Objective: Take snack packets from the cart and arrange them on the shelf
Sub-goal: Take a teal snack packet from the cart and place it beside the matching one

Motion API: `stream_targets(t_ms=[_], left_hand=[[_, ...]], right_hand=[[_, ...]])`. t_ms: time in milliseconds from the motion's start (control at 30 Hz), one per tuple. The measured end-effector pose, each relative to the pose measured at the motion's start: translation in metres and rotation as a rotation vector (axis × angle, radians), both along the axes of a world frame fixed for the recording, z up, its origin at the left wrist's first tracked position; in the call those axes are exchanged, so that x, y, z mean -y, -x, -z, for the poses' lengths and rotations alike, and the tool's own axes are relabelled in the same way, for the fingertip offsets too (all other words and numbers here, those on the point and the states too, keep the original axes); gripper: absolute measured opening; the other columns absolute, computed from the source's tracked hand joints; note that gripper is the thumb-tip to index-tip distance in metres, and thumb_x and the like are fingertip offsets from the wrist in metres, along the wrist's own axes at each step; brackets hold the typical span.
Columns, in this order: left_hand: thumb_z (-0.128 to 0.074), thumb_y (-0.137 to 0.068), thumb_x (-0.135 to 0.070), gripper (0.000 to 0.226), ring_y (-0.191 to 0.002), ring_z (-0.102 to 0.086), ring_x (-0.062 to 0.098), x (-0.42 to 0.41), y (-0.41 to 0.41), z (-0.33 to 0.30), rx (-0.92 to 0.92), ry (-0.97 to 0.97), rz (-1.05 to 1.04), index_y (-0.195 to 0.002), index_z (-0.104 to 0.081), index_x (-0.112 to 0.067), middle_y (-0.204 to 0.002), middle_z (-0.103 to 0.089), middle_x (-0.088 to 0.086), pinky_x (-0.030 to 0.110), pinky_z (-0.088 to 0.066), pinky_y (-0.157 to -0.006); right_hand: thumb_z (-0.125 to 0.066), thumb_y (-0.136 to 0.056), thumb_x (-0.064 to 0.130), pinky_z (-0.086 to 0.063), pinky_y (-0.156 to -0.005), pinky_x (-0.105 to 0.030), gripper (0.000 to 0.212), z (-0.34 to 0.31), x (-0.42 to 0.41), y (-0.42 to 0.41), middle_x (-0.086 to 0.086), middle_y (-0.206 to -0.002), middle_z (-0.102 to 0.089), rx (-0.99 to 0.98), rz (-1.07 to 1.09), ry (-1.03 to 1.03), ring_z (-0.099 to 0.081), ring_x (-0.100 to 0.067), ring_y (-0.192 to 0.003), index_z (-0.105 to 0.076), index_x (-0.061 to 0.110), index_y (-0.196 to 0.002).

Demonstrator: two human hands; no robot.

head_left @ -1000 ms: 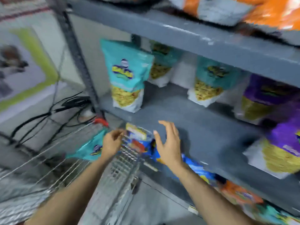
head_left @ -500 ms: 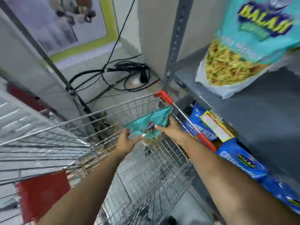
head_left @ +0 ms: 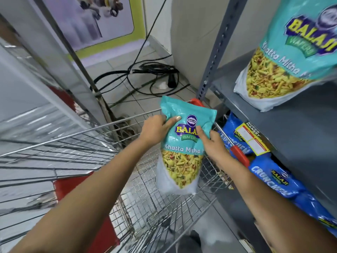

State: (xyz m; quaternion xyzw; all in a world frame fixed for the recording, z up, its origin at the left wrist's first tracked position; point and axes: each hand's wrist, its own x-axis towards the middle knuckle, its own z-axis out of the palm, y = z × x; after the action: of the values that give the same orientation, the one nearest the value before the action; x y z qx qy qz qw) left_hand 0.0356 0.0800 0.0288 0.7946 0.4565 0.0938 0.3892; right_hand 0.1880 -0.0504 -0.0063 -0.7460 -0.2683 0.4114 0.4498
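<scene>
A teal Khatta Mitha snack packet [head_left: 182, 161] hangs upright above the wire cart [head_left: 164, 207], held by both hands. My left hand [head_left: 156, 128] grips its upper left edge, thumb across the front. My right hand [head_left: 212, 143] pinches its right side near the logo. The grey metal shelf [head_left: 295, 132] is to the right, and a matching teal packet [head_left: 284, 57] stands on it at the upper right.
Blue Crunchex packets [head_left: 269, 178] fill the shelf level below. The cart has a red handle [head_left: 238, 154] next to the shelf and a red panel [head_left: 73, 183] at the left. Black cables [head_left: 151, 73] lie on the tiled floor beyond, by a slanted metal post [head_left: 80, 57].
Both hands have lifted the teal packet from low in the cart and turned it upright, facing me. A second ago my right hand was open by the shelf.
</scene>
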Motion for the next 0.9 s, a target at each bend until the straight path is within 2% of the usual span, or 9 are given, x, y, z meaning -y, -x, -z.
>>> stream_targets(t_ms=[100, 233, 333, 433, 533, 633, 700, 833, 900], left_hand=[[-0.049, -0.089, -0.055, 0.062, -0.057, -0.058, 0.021, 0.008, 0.005, -0.042, 0.043, -0.012, 0.1, -0.08, -0.063, 0.005, -0.072, -0.068, 0.015, 0.03, -0.041, -0.051], [-0.05, -0.088, -0.056, 0.064, -0.055, -0.057, 0.024, 0.017, 0.006, -0.088, 0.097, -0.061, 0.159, -0.073, -0.061, 0.004, -0.065, -0.065, 0.012, 0.034, -0.041, -0.051], [-0.05, -0.087, -0.057, 0.06, -0.061, -0.064, 0.026, 0.029, -0.008, -0.118, 0.181, -0.125, 0.225, -0.071, -0.063, -0.001, -0.067, -0.069, 0.011, 0.036, -0.045, -0.055], [-0.048, -0.082, -0.068, 0.067, -0.056, -0.06, 0.019, 0.047, -0.039, -0.142, 0.282, -0.157, 0.302, -0.07, -0.065, -0.004, -0.062, -0.068, 0.008, 0.035, -0.045, -0.057], [-0.045, -0.077, -0.073, 0.076, -0.058, -0.049, 0.012, 0.076, -0.085, -0.164, 0.388, -0.137, 0.404, -0.07, -0.064, 0.0, -0.066, -0.068, 0.016, 0.037, -0.046, -0.057], [-0.054, -0.082, -0.061, 0.062, -0.066, -0.048, 0.008, 0.11, -0.135, -0.184, 0.475, -0.115, 0.528, -0.072, -0.066, 0.0, -0.073, -0.071, 0.014, 0.033, -0.046, -0.06], [-0.053, -0.078, -0.068, 0.073, -0.062, -0.043, 0.011, 0.127, -0.168, -0.193, 0.493, -0.113, 0.598, -0.067, -0.06, 0.004, -0.07, -0.065, 0.024, 0.038, -0.043, -0.058], [-0.045, -0.072, -0.08, 0.088, -0.064, -0.05, 0.015, 0.148, -0.238, -0.2, 0.445, -0.13, 0.668, -0.075, -0.061, 0.006, -0.08, -0.071, 0.023, 0.045, -0.051, -0.065], [-0.047, -0.076, -0.075, 0.082, -0.058, -0.048, 0.017, 0.158, -0.262, -0.205, 0.462, -0.191, 0.683, -0.065, -0.056, 0.006, -0.064, -0.064, 0.022, 0.045, -0.047, -0.06]], right_hand=[[-0.055, -0.094, 0.047, -0.06, -0.081, -0.031, 0.034, -0.037, 0.017, 0.006, 0.003, -0.102, -0.076, -0.061, 0.017, -0.044, -0.073, -0.014, -0.095, -0.067, 0.019, -0.108], [-0.054, -0.096, 0.038, -0.058, -0.074, -0.022, 0.031, -0.091, 0.036, 0.013, 0.002, -0.109, -0.075, -0.048, 0.069, -0.155, -0.073, -0.01, -0.096, -0.067, 0.018, -0.116], [-0.057, -0.095, 0.034, -0.058, -0.074, -0.023, 0.018, -0.125, 0.059, 0.012, 0.005, -0.104, -0.076, 0.074, 0.175, -0.229, -0.071, -0.007, -0.091, -0.069, 0.023, -0.103], [-0.061, -0.093, 0.033, -0.053, -0.07, -0.017, 0.015, -0.158, 0.093, 0.0, 0.016, -0.09, -0.075, 0.169, 0.335, -0.296, -0.067, 0.006, -0.08, -0.071, 0.022, -0.094], [-0.061, -0.094, 0.025, -0.047, -0.063, -0.007, 0.01, -0.185, 0.136, -0.021, 0.019, -0.086, -0.07, 0.299, 0.475, -0.353, -0.063, 0.017, -0.071, -0.068, 0.018, -0.095], [-0.063, -0.092, 0.03, -0.048, -0.065, -0.01, 0.009, -0.202, 0.176, -0.051, 0.023, -0.087, -0.068, 0.458, 0.606, -0.36, -0.06, 0.022, -0.074, -0.067, 0.023, -0.093], [-0.063, -0.092, 0.03, -0.046, -0.067, -0.005, 0.011, -0.209, 0.198, -0.073, 0.024, -0.089, -0.067, 0.524, 0.668, -0.358, -0.059, 0.025, -0.077, -0.068, 0.021, -0.097], [-0.063, -0.092, 0.036, -0.051, -0.081, -0.023, 0.028, -0.215, 0.224, -0.114, 0.007, -0.098, -0.073, 0.608, 0.802, -0.361, -0.067, -0.001, -0.093, -0.071, 0.013, -0.108], [-0.062, -0.093, 0.035, -0.05, -0.083, -0.025, 0.032, -0.212, 0.228, -0.133, 0.0, -0.105, -0.074, 0.609, 0.853, -0.36, -0.066, -0.009, -0.1, -0.07, 0.009, -0.11]])
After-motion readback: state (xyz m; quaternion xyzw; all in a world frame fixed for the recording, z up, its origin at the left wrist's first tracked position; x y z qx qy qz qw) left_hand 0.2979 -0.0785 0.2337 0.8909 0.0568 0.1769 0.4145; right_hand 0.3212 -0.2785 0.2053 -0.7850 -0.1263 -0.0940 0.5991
